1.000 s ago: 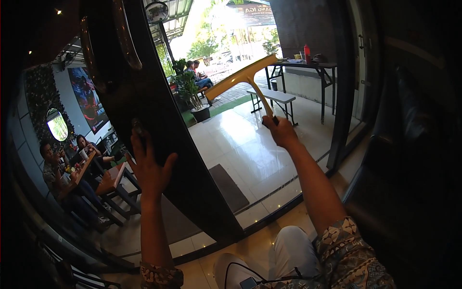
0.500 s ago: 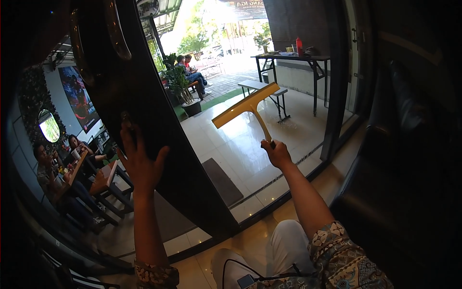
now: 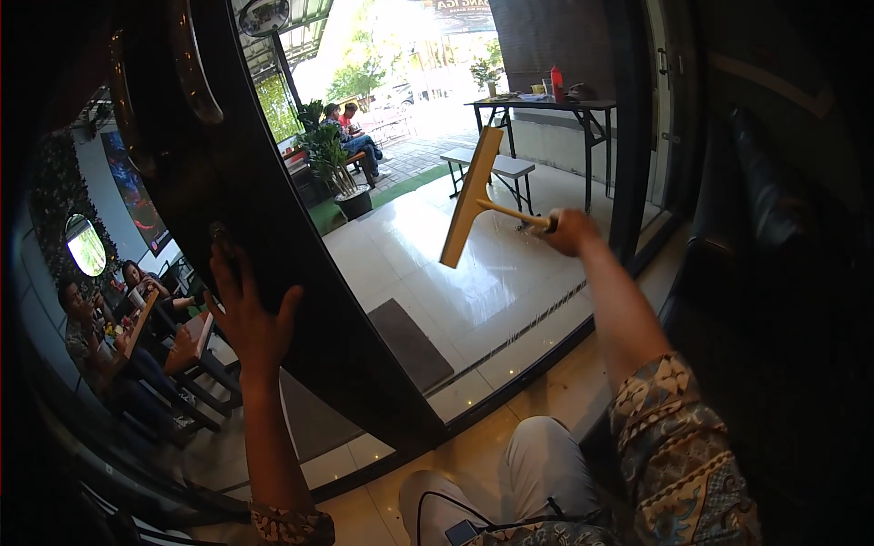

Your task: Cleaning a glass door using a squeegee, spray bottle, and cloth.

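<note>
My right hand is closed around the handle of a yellow squeegee. Its long blade stands steeply tilted, top leaning right, in front of the glass pane; whether the whole edge touches the glass I cannot tell. On the left, my left hand lies with spread fingers against the dark door frame, just below a small lock. That hand holds nothing.
Long curved door handles stick out at the upper left. A black padded seat is close on my right. Beyond the glass are a grey bench, a tall table, a potted plant and several seated people.
My right hand has moved right and up, turning the squeegee from a near-level slant to a steep one. The left hand stays on the frame; the whole view has shifted slightly.
</note>
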Demonstrator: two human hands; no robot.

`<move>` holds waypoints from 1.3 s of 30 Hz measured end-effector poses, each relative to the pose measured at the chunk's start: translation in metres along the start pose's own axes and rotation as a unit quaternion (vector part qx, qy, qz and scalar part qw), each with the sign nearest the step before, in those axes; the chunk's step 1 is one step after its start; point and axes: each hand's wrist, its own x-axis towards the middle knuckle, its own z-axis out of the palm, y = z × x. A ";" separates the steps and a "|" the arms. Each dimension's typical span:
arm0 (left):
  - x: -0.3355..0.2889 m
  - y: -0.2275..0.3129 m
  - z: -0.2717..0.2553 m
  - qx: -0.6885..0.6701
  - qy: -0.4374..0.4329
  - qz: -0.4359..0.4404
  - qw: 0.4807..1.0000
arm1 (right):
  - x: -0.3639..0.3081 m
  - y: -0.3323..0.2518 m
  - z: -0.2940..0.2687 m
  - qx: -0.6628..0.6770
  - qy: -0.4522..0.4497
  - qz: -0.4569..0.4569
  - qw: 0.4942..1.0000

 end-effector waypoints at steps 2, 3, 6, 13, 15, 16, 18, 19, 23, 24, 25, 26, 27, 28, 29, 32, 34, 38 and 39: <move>0.000 -0.001 -0.001 0.015 -0.002 -0.005 1.000 | 0.017 0.015 -0.018 -0.046 0.007 -0.021 0.999; -0.001 -0.001 0.000 0.017 0.005 0.004 1.000 | 0.025 0.028 -0.025 -0.063 0.029 -0.025 0.997; -0.002 0.000 0.004 0.018 0.018 0.016 1.000 | 0.046 0.065 -0.049 -0.078 0.046 -0.022 0.996; -0.004 0.003 0.000 0.048 0.026 0.034 0.998 | 0.086 0.128 -0.061 -0.065 0.030 0.008 0.997; -0.007 0.000 0.001 0.063 0.015 0.032 0.997 | 0.095 0.137 -0.059 -0.056 0.025 0.019 0.998; -0.007 -0.001 0.001 0.046 0.019 0.032 0.998 | 0.101 0.141 -0.058 -0.050 0.019 0.031 0.998; -0.008 -0.002 0.002 0.024 0.009 0.016 1.000 | 0.118 0.170 -0.059 -0.077 0.024 0.036 0.996; -0.008 -0.001 0.003 0.023 0.010 0.019 1.000 | 0.127 0.186 -0.056 -0.107 0.028 0.039 0.993; -0.006 0.001 -0.005 0.049 -0.006 0.021 0.999 | 0.131 0.212 -0.062 -0.088 0.031 0.106 0.990; -0.006 0.002 -0.006 0.041 -0.005 0.019 0.999 | 0.135 0.224 -0.062 -0.084 0.021 0.131 0.988; -0.007 0.003 -0.003 0.040 -0.005 0.020 0.999 | 0.139 0.234 -0.062 -0.079 0.011 0.156 0.984; -0.008 0.000 -0.004 0.040 -0.007 0.014 0.999 | 0.142 0.237 -0.064 -0.087 -0.010 0.163 0.983; -0.008 -0.002 -0.005 0.040 -0.009 0.008 0.999 | 0.145 0.244 -0.061 -0.084 -0.010 0.163 0.983; -0.009 -0.003 -0.006 0.042 -0.007 0.009 0.999 | 0.147 0.257 -0.056 -0.095 -0.045 0.182 0.978; -0.010 -0.002 -0.006 0.046 -0.010 0.014 0.999 | 0.153 0.271 -0.052 -0.106 -0.076 0.199 0.971; -0.011 0.001 -0.006 0.049 -0.009 0.018 0.999 | 0.160 0.317 -0.032 -0.061 -0.030 0.241 0.968; -0.012 0.002 -0.008 0.056 -0.009 0.017 0.998 | 0.150 0.314 -0.030 -0.042 -0.109 0.288 0.951; -0.016 -0.004 -0.015 0.065 -0.010 0.020 0.998 | 0.131 0.285 -0.018 0.021 -0.083 0.308 0.948; -0.015 -0.001 -0.014 0.057 -0.010 0.022 0.998 | 0.139 0.303 -0.005 0.025 -0.100 0.312 0.945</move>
